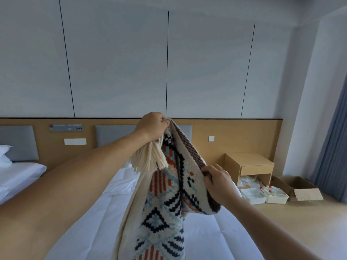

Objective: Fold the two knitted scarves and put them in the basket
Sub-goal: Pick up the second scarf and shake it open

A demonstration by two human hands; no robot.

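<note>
Above the bed (206, 239), the patterned knitted scarf (161, 209) hangs doubled over in the air, lower part out of view. The left hand (153, 128), raised highest over the bed, pinches the fringed end (150, 160) with curled fingers; the right hand (218, 182), lower, grips the scarf's folded edge. A wooden nightstand (249, 164) stands right of the bed

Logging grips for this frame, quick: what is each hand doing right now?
Left hand: closed, gripping the patterned scarf at its fringed end.
Right hand: closed, gripping the same scarf's edge lower down.
</note>
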